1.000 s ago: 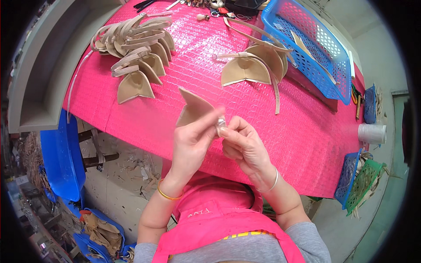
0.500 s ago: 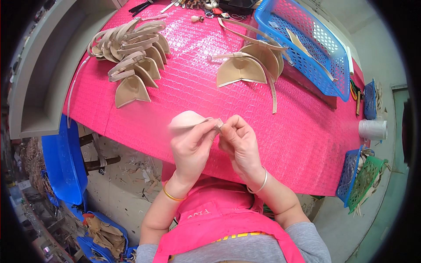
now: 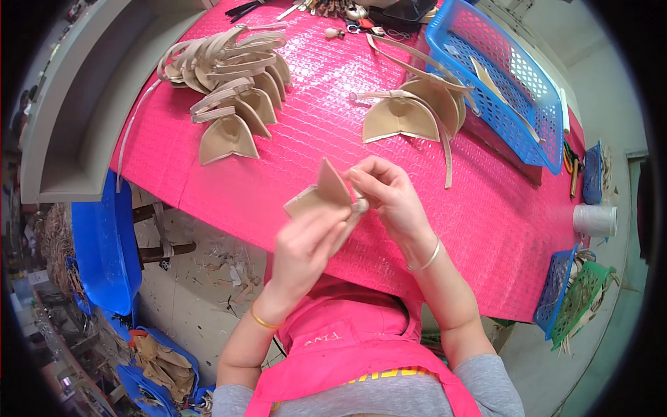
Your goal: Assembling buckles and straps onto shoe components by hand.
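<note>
Above the table's near edge my left hand (image 3: 304,243) is closed on a beige shoe heel piece (image 3: 323,194), a folded, pointed part with a strap at its side. My right hand (image 3: 394,194) pinches at the strap's end, right beside the piece; the fingertips hide most of what they grip. Farther off at left lies an overlapping row of like heel pieces (image 3: 228,139) with looped straps. Another small group of heel pieces (image 3: 401,119) rests at right, with straps trailing over the table.
The pink-covered table (image 3: 313,125) fills the middle. A blue perforated basket (image 3: 497,83) stands at far right, a white thread spool (image 3: 595,220) and a green basket (image 3: 582,295) at the right edge. A grey shelf box (image 3: 59,125) and a blue bin (image 3: 104,243) flank the left.
The heel piece has turned from lying rounded to standing folded and point-up between my hands. My right hand has shifted slightly right and up. The whole view has shifted a little.
</note>
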`<state>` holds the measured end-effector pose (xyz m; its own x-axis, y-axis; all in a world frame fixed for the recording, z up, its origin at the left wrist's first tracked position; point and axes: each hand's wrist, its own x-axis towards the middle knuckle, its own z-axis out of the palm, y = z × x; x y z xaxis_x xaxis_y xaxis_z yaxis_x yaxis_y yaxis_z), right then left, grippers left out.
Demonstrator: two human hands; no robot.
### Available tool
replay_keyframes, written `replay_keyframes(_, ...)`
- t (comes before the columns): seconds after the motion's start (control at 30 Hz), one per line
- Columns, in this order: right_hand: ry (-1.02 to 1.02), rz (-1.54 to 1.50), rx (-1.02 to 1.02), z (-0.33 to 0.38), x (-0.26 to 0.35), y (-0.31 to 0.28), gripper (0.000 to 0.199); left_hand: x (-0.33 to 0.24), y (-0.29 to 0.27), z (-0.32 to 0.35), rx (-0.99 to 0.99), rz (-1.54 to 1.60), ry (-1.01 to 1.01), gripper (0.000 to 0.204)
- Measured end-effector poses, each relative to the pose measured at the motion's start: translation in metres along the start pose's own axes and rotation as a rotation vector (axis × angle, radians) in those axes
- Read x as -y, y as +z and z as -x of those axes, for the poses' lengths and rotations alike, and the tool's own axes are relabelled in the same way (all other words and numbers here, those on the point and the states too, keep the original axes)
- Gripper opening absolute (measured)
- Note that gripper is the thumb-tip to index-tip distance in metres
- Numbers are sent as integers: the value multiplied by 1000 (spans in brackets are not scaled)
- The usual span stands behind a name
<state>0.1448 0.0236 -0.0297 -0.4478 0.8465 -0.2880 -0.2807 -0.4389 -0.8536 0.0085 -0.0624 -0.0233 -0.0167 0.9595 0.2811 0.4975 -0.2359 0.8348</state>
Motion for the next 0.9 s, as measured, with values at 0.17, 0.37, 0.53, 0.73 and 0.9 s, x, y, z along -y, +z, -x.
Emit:
replay_keyframes(0.17, -26, 143, 355, 7, 10, 19, 14, 8, -49, -38, 118, -309, 33, 40)
replay_keyframes(0.37, -308, 540, 28, -8, 14, -10, 18, 88, -80, -39, -733, 88, -356, 10)
replay_keyframes(0.53, -966, 1664, -446, -70, 57, -48, 19, 120, -65, -80, -844, -150, -412, 19)
replay_keyframes(0.73, -910, 1723, -297, -64, 61, -64, 13, 110, -49, -76, -970, -667, -309, 35)
replay_keyframes(0.9, -379, 1206, 2, 32, 73, -12, 15, 20, -31, -50, -384, 321, 136, 40)
